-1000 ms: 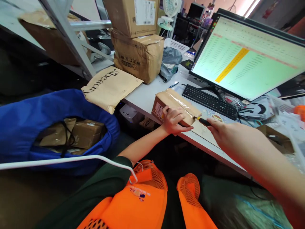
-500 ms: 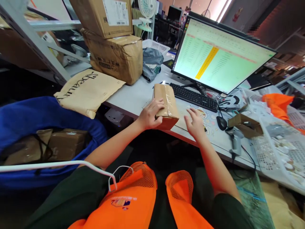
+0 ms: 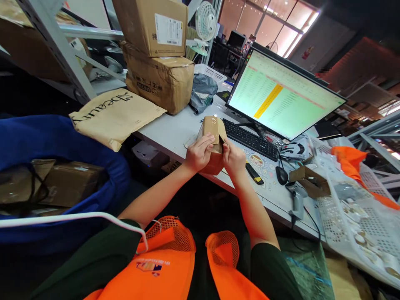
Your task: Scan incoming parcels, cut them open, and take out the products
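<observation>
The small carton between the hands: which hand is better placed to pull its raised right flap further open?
Probably the right. The right hand is at the raised flap of the small carton, while the left hand holds the opposite side and could steady it.

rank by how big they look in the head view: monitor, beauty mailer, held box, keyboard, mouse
1. Monitor
2. Beauty mailer
3. Held box and keyboard: too alike to rank, both partly covered
4. Mouse
</observation>
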`<state>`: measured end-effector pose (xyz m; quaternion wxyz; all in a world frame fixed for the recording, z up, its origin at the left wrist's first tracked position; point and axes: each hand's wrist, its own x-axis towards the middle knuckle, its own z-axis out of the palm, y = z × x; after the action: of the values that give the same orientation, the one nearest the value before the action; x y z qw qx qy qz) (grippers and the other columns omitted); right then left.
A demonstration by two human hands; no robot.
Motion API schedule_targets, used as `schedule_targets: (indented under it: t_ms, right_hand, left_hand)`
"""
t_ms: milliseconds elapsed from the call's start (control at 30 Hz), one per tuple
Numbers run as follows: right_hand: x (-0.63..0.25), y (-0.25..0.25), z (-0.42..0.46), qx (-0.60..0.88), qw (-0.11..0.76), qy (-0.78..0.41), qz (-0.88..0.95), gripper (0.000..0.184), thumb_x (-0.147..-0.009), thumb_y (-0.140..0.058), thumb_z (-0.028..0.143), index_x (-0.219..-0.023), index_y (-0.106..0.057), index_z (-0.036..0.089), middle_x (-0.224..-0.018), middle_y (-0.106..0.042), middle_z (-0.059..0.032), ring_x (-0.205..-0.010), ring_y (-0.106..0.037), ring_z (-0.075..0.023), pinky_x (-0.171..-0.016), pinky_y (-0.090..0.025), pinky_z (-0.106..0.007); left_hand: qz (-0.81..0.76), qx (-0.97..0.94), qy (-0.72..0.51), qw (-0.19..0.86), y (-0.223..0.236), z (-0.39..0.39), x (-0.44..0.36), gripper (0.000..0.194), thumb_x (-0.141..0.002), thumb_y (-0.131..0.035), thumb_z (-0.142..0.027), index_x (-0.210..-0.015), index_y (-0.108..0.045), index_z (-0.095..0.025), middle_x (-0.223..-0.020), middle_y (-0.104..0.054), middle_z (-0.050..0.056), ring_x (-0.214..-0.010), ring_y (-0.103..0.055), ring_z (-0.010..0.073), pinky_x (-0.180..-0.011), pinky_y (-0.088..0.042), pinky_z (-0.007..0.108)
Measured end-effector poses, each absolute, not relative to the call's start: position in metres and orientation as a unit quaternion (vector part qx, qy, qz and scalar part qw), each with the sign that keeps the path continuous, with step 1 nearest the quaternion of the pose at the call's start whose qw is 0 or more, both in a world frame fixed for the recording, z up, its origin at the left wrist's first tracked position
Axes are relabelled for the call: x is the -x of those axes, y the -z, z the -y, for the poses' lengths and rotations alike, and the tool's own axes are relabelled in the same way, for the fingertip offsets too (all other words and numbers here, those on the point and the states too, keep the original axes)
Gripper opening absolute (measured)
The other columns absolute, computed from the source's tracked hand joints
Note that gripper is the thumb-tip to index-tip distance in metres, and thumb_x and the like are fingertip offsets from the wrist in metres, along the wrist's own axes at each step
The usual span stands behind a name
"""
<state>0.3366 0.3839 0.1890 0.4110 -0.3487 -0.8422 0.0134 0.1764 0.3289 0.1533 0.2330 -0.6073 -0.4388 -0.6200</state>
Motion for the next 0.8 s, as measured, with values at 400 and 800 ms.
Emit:
schedule_targets:
  t_ms: [400,800]
  right_hand:
    - [-0.352,-0.172,-0.385,0.447,0.555,-0.138,0.687,0.06,-0.104,-0.032,0.066,-0.066,-0.049,0.023,-0.059,-0.049,0.0009,-0.057,-0.044,-0.0142,-0.06,-0.036,-0.03]
    - [-0.357,-0.17,-0.406,0.442,0.598,-0.289,0.603,0.061,-0.085,-0.064,0.058,-0.126,-0.066,0.013,-0.129,-0.068,-0.0189,-0.122,-0.063,-0.0311,-0.105,-0.053,-0.049]
  left_hand:
    - [0.384,0.821,0.418,0.067,-0.208,-0.342,-0.14,0.065,-0.108,-0.031,-0.068,-0.097,-0.074,-0.02,-0.118,-0.076,0.013,-0.136,-0.06,0.0345,-0.122,-0.039,0.062]
    - [0.579,0.67,0.459,0.069,-0.208,-0.334,-0.116,0.032,-0.094,-0.059,-0.044,-0.109,-0.069,-0.017,-0.132,-0.067,0.014,-0.122,-0.066,0.0279,-0.106,-0.054,0.041]
